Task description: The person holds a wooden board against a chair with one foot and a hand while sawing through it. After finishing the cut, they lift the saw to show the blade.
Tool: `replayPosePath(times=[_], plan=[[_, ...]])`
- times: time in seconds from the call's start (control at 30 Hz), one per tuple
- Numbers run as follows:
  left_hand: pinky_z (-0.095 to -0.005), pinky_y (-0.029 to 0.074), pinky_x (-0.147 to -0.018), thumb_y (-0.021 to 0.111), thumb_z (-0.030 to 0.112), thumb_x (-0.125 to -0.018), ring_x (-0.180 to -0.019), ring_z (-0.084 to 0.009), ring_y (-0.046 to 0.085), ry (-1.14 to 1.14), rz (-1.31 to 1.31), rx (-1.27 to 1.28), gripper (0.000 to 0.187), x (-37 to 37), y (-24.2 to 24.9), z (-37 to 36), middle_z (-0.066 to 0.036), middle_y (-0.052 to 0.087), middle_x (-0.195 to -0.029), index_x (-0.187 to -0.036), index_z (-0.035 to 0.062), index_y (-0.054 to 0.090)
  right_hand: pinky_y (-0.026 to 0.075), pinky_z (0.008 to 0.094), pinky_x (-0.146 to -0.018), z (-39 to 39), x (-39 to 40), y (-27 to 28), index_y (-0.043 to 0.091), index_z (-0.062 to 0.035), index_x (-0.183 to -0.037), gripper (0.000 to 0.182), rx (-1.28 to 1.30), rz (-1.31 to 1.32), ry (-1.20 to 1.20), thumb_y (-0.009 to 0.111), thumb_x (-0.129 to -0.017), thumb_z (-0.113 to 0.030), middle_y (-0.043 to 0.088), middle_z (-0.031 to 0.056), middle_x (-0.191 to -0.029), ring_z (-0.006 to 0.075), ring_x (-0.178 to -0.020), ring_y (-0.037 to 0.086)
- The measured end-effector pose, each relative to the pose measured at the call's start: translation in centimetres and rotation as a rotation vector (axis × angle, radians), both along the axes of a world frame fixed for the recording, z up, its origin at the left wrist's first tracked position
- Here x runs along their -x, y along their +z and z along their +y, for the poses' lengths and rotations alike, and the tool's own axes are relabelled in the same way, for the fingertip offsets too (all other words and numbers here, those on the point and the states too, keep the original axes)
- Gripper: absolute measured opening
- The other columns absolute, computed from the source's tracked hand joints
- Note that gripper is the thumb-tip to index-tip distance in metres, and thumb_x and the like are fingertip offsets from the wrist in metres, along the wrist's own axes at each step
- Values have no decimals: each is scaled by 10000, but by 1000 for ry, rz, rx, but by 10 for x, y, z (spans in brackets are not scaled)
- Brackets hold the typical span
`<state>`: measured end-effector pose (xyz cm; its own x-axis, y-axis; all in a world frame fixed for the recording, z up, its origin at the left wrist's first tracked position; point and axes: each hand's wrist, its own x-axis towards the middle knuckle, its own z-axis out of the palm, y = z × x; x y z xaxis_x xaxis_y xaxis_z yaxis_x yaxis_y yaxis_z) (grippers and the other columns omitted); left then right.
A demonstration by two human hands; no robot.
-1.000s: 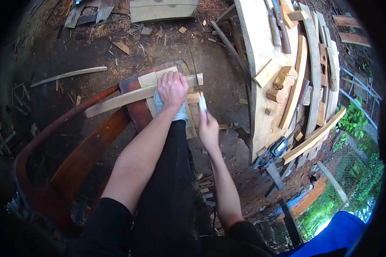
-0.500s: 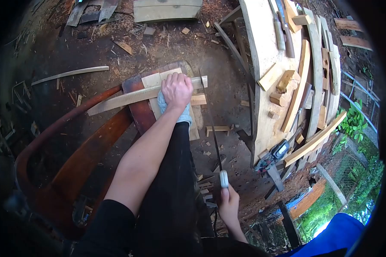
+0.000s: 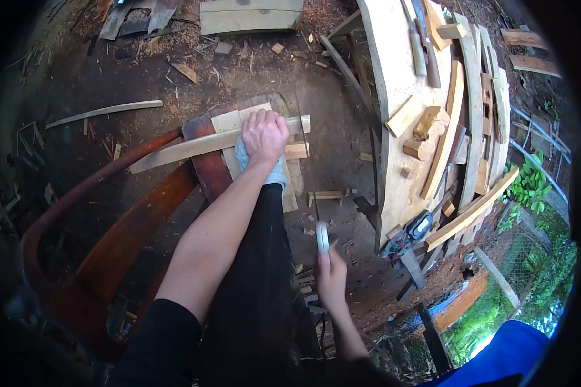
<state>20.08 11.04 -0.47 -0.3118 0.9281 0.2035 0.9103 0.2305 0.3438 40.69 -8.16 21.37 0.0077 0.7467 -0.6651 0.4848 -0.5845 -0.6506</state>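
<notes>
My left hand (image 3: 265,134) is closed over a long, slightly curved wooden strip (image 3: 181,150), pressing it down on a wooden chair (image 3: 208,169). Under that hand, a foot in a light blue covering (image 3: 279,174) rests on pale boards (image 3: 292,187) lying on the chair. In my right hand (image 3: 331,277) is the pale handle of a handsaw (image 3: 322,235). Its thin, dark blade runs away from me and crosses the strip near its right end, just right of my left hand. Whether the blade has cut into the wood is too small to tell.
To the right stands a workbench (image 3: 394,187) with chisels (image 3: 418,51), wood blocks (image 3: 427,122), curved strips (image 3: 447,129) and a power tool (image 3: 410,232). A curved strip (image 3: 103,113) lies on the littered ground at left. Something blue (image 3: 510,355) shows at lower right.
My right hand has pushed the saw forward, away from me, and slightly left. The left hand and the strip have stayed in place.
</notes>
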Motion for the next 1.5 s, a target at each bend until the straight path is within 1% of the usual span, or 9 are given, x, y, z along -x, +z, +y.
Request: replayPosePath(times=[0.13, 0.27, 0.43, 0.6, 0.8, 0.97, 1.07, 1.27, 1.5], plan=[[-442, 503, -730, 637, 184, -881, -803, -287, 648, -8, -12, 20, 212, 2, 1, -6, -93, 656, -770, -698, 80, 656, 415, 319, -543, -40, -25, 65, 562, 0, -890, 398, 144, 81, -115, 511, -1098, -335, 500, 46, -628, 113, -575, 520], [-447, 506, -737, 634, 184, -883, -803, -289, 648, -16, -33, 17, 211, 3, 1, -4, -95, 655, -770, -703, 76, 656, 372, 317, -561, 6, -7, -49, 528, -5, -839, 444, 93, 135, -186, 482, -1126, -341, 449, 1, -671, 94, -630, 430], [-457, 519, -746, 627, 180, -891, -805, -306, 655, -25, -46, 36, 210, 0, 5, -6, -106, 662, -785, -719, 64, 662, 497, 487, -692, 128, 81, -172, 670, 96, -915, 602, -187, -127, -165, 554, -1078, -471, 647, 332, -767, 336, -684, 636], [-465, 528, -746, 626, 172, -895, -810, -315, 662, -11, -40, 15, 210, 4, 4, 5, -113, 672, -796, -724, 57, 665, 452, 513, -654, 81, 55, -100, 589, 60, -840, 506, -94, -52, -108, 570, -1086, -382, 603, 262, -721, 467, -688, 604], [-452, 521, -754, 632, 174, -892, -818, -303, 660, -4, -47, 32, 200, 1, 5, -5, -108, 670, -804, -730, 64, 671, 407, 331, -545, -62, -32, 49, 616, 18, -977, 404, 129, 112, -174, 565, -1076, -371, 499, 68, -641, 123, -572, 508], [-457, 520, -757, 631, 177, -893, -828, -304, 661, -10, -58, 63, 192, 0, 6, -7, -111, 671, -808, -747, 60, 676, 398, 362, -575, 16, 2, -109, 546, 12, -867, 414, -104, 85, -91, 514, -1105, -326, 481, 60, -643, 152, -616, 466], [-459, 522, -758, 633, 180, -891, -834, -307, 663, -10, -26, 59, 191, 6, 8, -3, -113, 677, -820, -753, 56, 678, 456, 445, -637, 124, 71, -175, 600, 69, -855, 517, -180, 19, -156, 544, -1100, -382, 531, 189, -656, 213, -640, 511], [-451, 514, -743, 629, 187, -872, -808, -301, 655, 10, 2, 26, 200, 5, 1, 4, -106, 666, -783, -717, 66, 668, 456, 472, -651, 84, 46, -110, 601, 57, -864, 530, -33, 38, -139, 552, -1085, -422, 558, 211, -666, 285, -632, 538], [-449, 512, -738, 636, 186, -878, -797, -299, 650, -2, -9, 36, 201, 0, 5, -4, -104, 665, -782, -717, 68, 665, 440, 356, -599, -52, -47, 39, 620, 29, -957, 366, 266, 143, -202, 581, -1054, -322, 556, 120, -676, 148, -633, 533]])
